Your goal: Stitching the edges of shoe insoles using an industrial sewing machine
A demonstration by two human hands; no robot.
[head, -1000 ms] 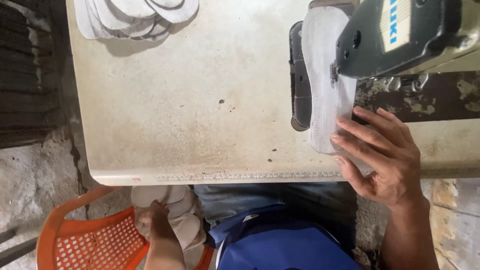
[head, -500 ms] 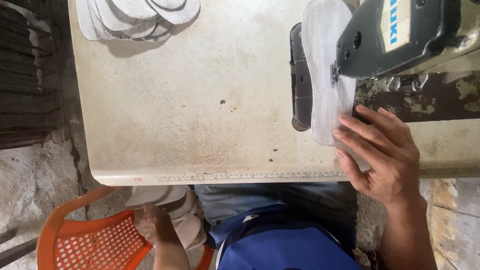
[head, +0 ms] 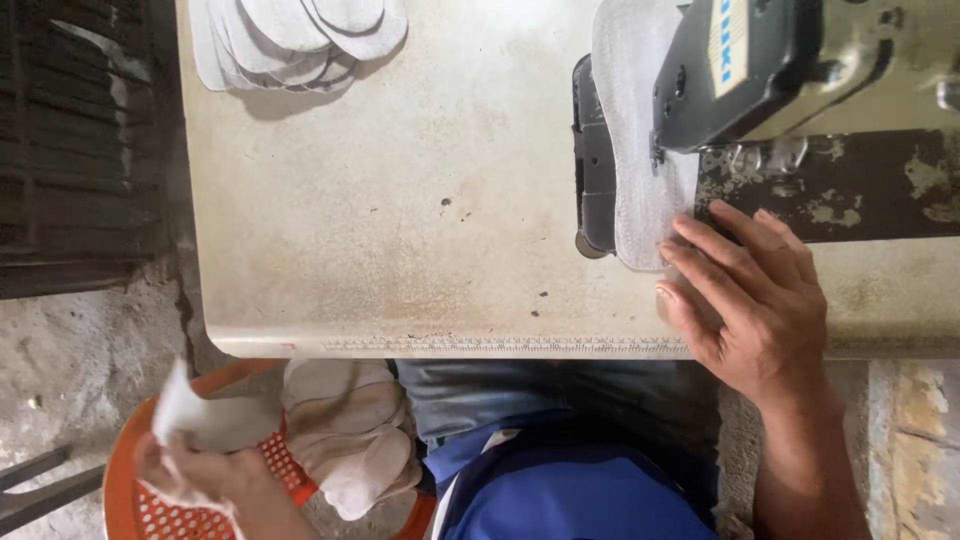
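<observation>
My right hand [head: 752, 296] lies flat on the near end of a long white fabric piece [head: 638, 150] that runs under the head of a sewing machine [head: 800, 70]. Its fingers are spread and press the cloth to the table [head: 400, 220]. My left hand [head: 205, 470] is low at the bottom left, over an orange plastic basket [head: 135, 500], and grips a white fabric piece [head: 195, 415], blurred with motion. More white cut pieces [head: 350, 435] hang over the basket's edge beside my knee.
A pile of white oval cut pieces [head: 295, 40] lies at the table's far left corner. A ruler strip [head: 500, 345] runs along the table's near edge. Dark slats [head: 70, 140] and a concrete floor [head: 70, 350] are to the left.
My left hand has moved left over the basket and lifted a white piece. My right hand has stayed on the cloth at the machine.
</observation>
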